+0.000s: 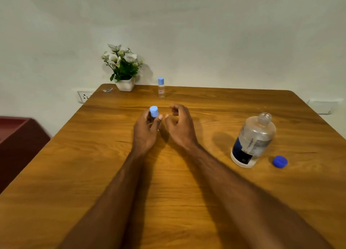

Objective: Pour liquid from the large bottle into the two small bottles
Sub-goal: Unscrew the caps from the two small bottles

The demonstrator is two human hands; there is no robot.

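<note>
Two bare forearms reach forward over a smooth wooden desk (187,202) with a warm, streaked grain and rounded far corners. To the right of the arms lies a round dark-blue cap (280,161), ribbed on its side, loose on the wood. Just left of it stands the large bottle (252,142), clear plastic with rounded shoulders, a threaded open neck and a dark label; liquid shows in its lower part.

Farther out, the left hand (145,130) curls its fingers and thumb round a small clear bottle (153,115), which stands near the desk's middle with its light-blue cylindrical cap poking above the fingers. The right hand (179,126) hovers just beside it, fingers loosely curved and holding nothing, thumb tip near the left thumb.

Near the far edge a second small bottle (161,88) stands upright, capped in the same light blue. Left of it sits a white pot of white flowers (123,67), against a plain pale wall.
</note>
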